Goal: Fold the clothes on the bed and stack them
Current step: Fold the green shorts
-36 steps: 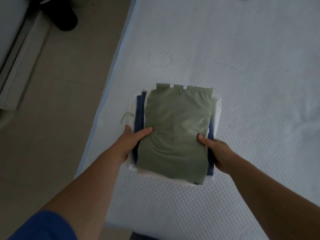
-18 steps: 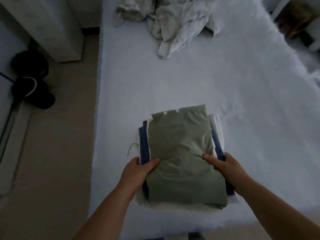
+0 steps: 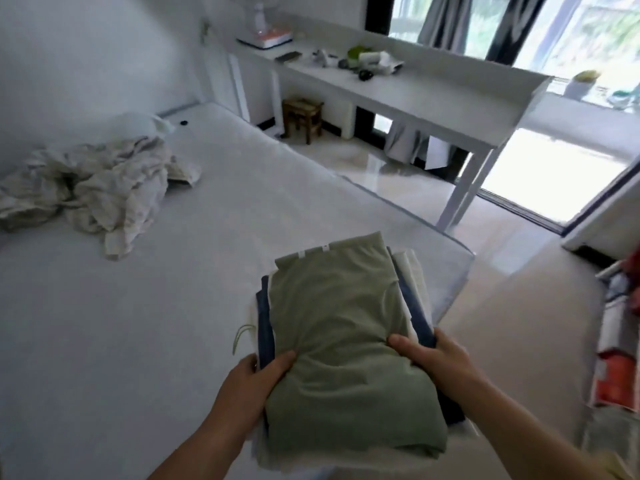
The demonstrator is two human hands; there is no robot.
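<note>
A stack of folded clothes sits between my hands, with a folded olive-green garment [image 3: 339, 327] on top and a dark blue piece [image 3: 265, 327] and white pieces [image 3: 414, 282] showing at its edges. My left hand [image 3: 249, 386] grips the stack's left side, thumb pressed on the green cloth. My right hand [image 3: 433, 362] grips the right side the same way. The stack appears lifted over the near corner of the white bed [image 3: 138, 323]. My fingers under the stack are hidden.
A crumpled pile of off-white bedding [image 3: 93, 188] lies at the bed's far left. A long white desk [image 3: 415, 95] with small items stands by the window, a wooden stool [image 3: 303, 114] beneath it. Glossy floor [image 3: 519, 306] lies to the right, with boxes at the right edge.
The view has swung up and to the right, from the bed to the room. Both hands keep hold of the stack, which now hangs near the bed's corner.
</note>
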